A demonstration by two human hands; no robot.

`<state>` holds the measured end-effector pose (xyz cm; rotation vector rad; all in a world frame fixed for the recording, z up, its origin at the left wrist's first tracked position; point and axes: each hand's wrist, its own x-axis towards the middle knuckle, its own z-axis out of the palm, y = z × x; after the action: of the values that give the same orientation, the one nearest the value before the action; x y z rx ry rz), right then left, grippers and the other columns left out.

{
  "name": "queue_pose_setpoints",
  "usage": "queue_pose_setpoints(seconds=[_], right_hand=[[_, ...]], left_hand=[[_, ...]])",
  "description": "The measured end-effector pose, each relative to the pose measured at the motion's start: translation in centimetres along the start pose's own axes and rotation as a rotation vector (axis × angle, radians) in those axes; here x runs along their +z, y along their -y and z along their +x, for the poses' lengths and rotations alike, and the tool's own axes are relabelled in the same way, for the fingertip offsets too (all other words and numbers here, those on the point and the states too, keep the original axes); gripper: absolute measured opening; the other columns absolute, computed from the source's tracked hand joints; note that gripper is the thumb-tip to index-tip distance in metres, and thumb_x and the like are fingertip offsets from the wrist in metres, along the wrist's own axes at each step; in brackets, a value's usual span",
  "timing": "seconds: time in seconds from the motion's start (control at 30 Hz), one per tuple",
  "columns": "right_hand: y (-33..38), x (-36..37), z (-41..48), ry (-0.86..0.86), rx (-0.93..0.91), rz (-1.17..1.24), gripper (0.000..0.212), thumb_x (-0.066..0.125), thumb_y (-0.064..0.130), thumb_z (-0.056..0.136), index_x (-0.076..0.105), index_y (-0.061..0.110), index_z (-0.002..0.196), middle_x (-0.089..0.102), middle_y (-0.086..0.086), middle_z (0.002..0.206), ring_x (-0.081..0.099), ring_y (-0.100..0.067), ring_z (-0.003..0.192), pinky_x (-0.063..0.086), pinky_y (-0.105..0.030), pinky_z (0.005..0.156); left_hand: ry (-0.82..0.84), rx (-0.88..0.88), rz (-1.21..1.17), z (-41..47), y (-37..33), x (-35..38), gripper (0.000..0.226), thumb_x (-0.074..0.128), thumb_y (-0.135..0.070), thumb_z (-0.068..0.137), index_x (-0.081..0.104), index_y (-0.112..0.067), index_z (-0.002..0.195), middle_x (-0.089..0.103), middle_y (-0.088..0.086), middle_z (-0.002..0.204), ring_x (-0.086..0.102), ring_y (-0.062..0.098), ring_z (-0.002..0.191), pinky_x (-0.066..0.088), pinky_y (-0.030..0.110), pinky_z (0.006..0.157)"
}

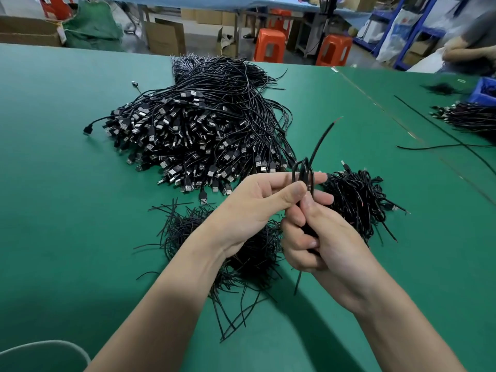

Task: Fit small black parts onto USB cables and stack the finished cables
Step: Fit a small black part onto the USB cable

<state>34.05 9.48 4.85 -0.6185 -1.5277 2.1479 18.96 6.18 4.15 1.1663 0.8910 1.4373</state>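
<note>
- The cable (pixel 319 146) runs out of sight inside the curled right hand (pixel 322 237); whether a small black part sits on it cannot be told
- The left hand (pixel 257 200) and its forearm cover part of the heap of thin black strands (pixel 188 226)
- A person (pixel 472 41) at the top right is blurred and cut by the edge
- The edges also cut a blue bin (pixel 485 92) and a grey rim (pixel 45 353)

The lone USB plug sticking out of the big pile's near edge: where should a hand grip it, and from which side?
Pinch the plug by its black moulded body, from the near side: it lies clear on the mat, metal tip toward the person, cord running back into the pile, so a nearward pull likely frees it.
</note>
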Motion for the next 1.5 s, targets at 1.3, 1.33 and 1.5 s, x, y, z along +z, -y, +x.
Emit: queue_pose_setpoints(seconds=[1.3,1.33,1.5], right_hand=[[-0.9,-4.7,1.7,-0.17,0.083,0.043,0.048,0.035,0.045,0.108,0.061,0.012,0.133,0.067,-0.012,0.132,0.063,-0.021,0.119,0.054,-0.042,0.093],[-1.1,-4.7,1.7,-0.191,0.067,-0.008,0.046,0.036,0.044,0.109,0.062,0.013,0.131,0.068,-0.012,0.131,0.063,-0.023,0.118,0.05,-0.045,0.096],[-1.9,-3.8,1.6,-0.242,-0.022,-0.089,0.039,0.039,0.039,0.109,0.069,0.016,0.101,0.063,-0.008,0.088,0.057,-0.018,0.075,0.045,-0.039,0.079]], left_hand=[[0.102,0.472,1.505,0.1,0.6,0.1,0.024,0.057,-0.021,0.099,0.075,-0.022,0.115,0.061,-0.003,0.109,0.053,0.023,0.109,0.043,0.04,0.087],[0.097,0.472,1.503,0.1,0.6,0.1,0.023,0.057,-0.023,0.1,0.076,-0.023,0.112,0.062,-0.004,0.108,0.054,0.022,0.108,0.043,0.04,0.087],[-0.006,0.57,1.418,0.1,0.4,-0.7,0.007,0.075,-0.028,0.092,0.082,-0.027,0.092,0.072,-0.014,0.087,0.064,0.017,0.096,0.043,0.039,0.083]])
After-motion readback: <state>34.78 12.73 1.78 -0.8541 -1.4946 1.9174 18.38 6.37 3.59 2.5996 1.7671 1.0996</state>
